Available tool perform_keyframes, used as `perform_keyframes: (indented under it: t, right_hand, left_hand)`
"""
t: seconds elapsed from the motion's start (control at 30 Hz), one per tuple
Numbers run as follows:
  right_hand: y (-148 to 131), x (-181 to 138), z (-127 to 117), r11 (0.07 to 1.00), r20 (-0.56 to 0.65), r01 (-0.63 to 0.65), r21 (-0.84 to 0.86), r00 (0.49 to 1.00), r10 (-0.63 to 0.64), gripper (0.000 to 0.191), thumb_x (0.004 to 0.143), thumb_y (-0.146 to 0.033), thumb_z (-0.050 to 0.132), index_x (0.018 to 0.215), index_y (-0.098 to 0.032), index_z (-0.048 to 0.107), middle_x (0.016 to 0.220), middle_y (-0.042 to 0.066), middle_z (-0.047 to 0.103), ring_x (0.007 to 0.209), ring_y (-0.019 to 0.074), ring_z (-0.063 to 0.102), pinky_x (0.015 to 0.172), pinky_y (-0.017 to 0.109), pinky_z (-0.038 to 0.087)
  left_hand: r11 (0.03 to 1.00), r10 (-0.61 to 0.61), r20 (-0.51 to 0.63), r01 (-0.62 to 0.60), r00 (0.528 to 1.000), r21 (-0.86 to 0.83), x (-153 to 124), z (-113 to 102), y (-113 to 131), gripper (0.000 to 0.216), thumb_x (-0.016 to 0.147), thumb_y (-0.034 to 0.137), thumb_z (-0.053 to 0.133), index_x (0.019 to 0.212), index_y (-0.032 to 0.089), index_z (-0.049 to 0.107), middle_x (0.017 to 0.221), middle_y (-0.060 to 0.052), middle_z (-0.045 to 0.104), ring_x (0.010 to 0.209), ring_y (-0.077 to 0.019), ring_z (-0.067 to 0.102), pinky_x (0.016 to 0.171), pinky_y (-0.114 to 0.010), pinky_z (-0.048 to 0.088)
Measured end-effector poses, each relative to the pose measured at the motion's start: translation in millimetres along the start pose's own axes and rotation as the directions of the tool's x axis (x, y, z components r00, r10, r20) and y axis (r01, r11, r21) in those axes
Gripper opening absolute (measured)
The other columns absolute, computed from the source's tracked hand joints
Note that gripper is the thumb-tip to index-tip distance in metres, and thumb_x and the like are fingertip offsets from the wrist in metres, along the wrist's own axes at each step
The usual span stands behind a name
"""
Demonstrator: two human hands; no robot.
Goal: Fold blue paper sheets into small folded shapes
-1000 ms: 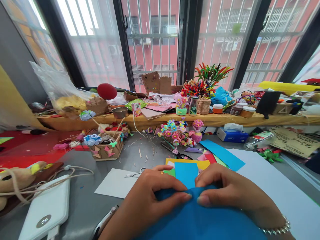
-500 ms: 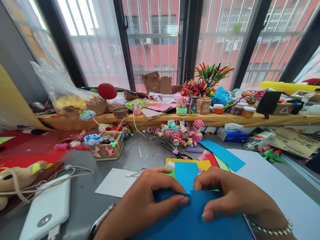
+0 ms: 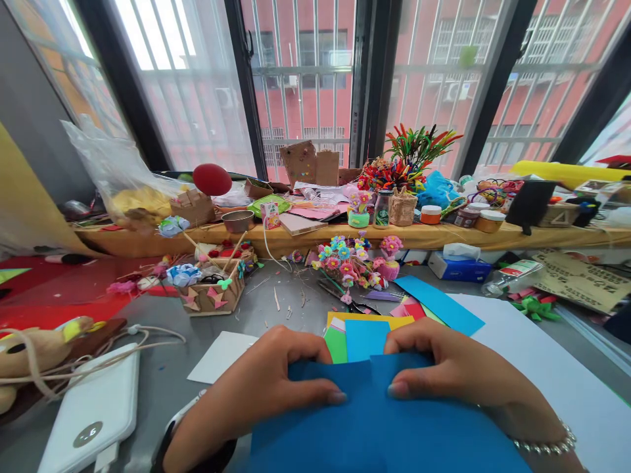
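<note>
A large blue sheet of paper [image 3: 365, 420] rises in front of me at the bottom middle, its upper edge facing the window. My left hand [image 3: 290, 371] pinches that edge on the left, thumb on the near face and fingers behind. On the right, my right hand [image 3: 434, 368] holds the same edge in a like pinch. A small step shows in the edge between the two thumbs; I cannot tell whether it is a slit or a fold. Behind the sheet lie a lighter blue paper strip [image 3: 365, 338], a green paper piece [image 3: 336, 343] and yellow paper [image 3: 362, 317].
A white card [image 3: 224, 358] and a white power bank [image 3: 93, 407] with cables lie left. Further back stand a decorated cardboard box [image 3: 213, 299], colourful craft flowers [image 3: 345, 259] and a blue tissue box [image 3: 458, 266]. Large white paper [image 3: 532, 361] spreads on the right.
My left hand has slid left along the edge, away from the step, and my right hand has shifted slightly up. The sheet's upper edge is higher, and the small scissors are now hidden.
</note>
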State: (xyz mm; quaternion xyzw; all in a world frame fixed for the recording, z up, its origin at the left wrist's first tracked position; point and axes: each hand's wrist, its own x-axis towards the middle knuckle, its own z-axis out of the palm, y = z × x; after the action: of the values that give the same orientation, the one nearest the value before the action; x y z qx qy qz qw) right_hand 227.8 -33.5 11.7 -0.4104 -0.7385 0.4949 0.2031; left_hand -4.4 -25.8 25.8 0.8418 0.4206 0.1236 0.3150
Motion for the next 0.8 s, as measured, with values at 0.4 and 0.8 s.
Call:
perform_keyframes:
  t: [0.4,0.8]
  right_hand:
    - [3,6,1,0.995,0.028,-0.008,0.099,1.0,0.005,0.022,0.07,-0.036,0.063,0.072,-0.015,0.058,0.065,-0.003,0.052,0.057,0.0081,0.043,0.048,0.017,0.033]
    - [7,-2,-11,0.998,-0.383,-0.008,-0.058,0.924,-0.015,0.02,0.075,-0.04,0.056,0.073,-0.019,0.057,0.071,-0.001,0.06,0.063,0.014,0.055,0.052,0.021,0.041]
  left_hand:
    - [0.981,-0.045,-0.045,0.036,0.998,-0.188,-5,-6,-1,0.019,0.066,0.036,0.064,0.068,0.017,0.062,0.059,0.006,0.054,0.058,-0.0099,0.048,0.051,-0.016,0.033]
    - [0.606,-0.218,-0.244,-0.065,0.945,-0.793,8,-11,-28,0.044,0.069,0.037,0.064,0.109,0.022,0.055,0.078,-0.002,0.067,0.072,-0.017,0.061,0.064,-0.024,0.048]
